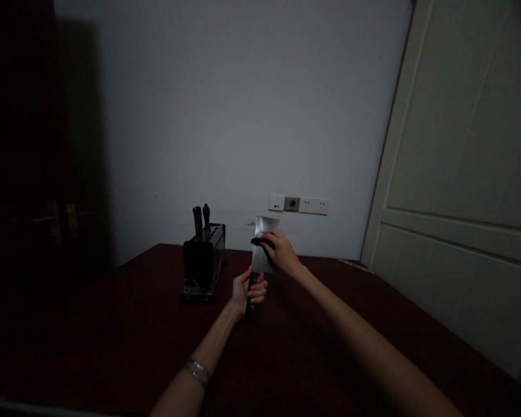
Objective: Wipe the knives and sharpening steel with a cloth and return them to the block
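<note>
My left hand [248, 289] is closed round the dark handle of a cleaver [264, 255], holding it upright with the broad steel blade pointing up. My right hand [280, 249] presses a small dark cloth [260, 242] against the blade's face, fingers pinched on the cloth. Both hands are raised over a dark red table [113, 341]. To the left of the cleaver stands a black knife block [203, 263] with two dark handles sticking out of its top.
A white wall lies behind the table, with a strip of sockets [298, 204] just above the cleaver. A pale door [460, 174] fills the right side. A dark door with a handle [47, 220] is at the left. The room is dim.
</note>
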`<state>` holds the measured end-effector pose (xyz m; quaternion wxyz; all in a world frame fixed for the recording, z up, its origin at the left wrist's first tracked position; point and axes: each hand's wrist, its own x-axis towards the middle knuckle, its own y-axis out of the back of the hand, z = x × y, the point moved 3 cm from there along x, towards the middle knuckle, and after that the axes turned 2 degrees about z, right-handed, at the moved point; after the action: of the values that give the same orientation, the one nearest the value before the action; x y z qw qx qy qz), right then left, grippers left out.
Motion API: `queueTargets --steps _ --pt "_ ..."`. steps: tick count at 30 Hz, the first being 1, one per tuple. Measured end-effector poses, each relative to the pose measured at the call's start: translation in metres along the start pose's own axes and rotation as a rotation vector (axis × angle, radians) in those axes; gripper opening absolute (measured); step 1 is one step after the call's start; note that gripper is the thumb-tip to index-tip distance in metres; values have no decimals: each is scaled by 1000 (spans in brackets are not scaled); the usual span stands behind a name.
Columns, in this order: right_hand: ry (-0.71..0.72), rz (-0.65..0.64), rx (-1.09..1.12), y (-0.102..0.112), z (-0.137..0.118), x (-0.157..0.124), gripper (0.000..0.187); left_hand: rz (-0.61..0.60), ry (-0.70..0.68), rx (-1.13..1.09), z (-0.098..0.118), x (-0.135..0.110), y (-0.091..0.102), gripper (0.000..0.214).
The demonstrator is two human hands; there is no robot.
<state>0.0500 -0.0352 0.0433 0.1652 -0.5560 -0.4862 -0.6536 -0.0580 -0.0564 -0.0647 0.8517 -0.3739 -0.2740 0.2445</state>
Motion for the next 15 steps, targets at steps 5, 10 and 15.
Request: queueTargets --steps 5,10,15 --pt "37 -95 57 -3 -22 -35 16 4 -17 8 -1 2 2 33" --pt "-3 20 -68 3 7 6 10 15 45 16 -3 2 -1 35" --pt "-78 126 -84 3 24 29 8 -26 47 11 -2 0 -4 34"
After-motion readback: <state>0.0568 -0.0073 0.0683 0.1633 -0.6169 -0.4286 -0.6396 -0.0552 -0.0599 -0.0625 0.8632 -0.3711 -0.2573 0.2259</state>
